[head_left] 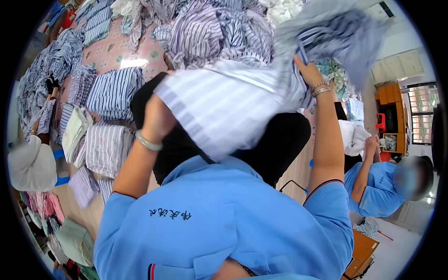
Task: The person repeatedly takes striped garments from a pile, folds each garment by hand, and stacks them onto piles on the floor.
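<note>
A white and pale-blue striped garment (224, 102) is spread in the air above my lap, blurred by motion. My left hand (160, 116), with a pale bangle at the wrist, is closed at the garment's left edge; its fingers are smeared and partly behind the cloth. On the right, my right hand (309, 73), with bracelets, grips a bunched part of the same garment. Its darker blue-striped folds (331, 39) fly up beyond that hand. Behind the cloth, a heap of crumpled striped garments (198, 30) lies on the table.
Folded blue-striped stacks (112, 93) and a grey-striped stack (108, 148) stand at my left. A pink patterned tabletop (106, 52) shows between piles. One co-worker (373, 186) sits at the right holding white cloth; another person (32, 163) works at the far left.
</note>
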Action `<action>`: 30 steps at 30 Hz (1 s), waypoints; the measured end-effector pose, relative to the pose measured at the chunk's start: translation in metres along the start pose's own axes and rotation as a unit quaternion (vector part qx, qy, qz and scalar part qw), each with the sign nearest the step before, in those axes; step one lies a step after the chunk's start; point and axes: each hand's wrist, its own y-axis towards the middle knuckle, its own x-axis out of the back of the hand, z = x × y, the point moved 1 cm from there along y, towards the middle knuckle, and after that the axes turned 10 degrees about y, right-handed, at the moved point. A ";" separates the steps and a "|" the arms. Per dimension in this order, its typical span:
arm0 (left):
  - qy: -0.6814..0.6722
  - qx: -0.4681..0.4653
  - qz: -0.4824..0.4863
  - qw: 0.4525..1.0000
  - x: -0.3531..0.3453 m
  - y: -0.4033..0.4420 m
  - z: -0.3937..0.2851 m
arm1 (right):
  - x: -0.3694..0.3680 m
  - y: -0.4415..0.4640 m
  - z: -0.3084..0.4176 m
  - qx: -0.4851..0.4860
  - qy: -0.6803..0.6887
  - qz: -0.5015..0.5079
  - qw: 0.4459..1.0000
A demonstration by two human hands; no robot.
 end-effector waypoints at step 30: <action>0.077 0.149 0.146 0.975 -0.024 0.052 0.056 | -0.179 -0.110 0.104 0.167 0.506 0.312 0.787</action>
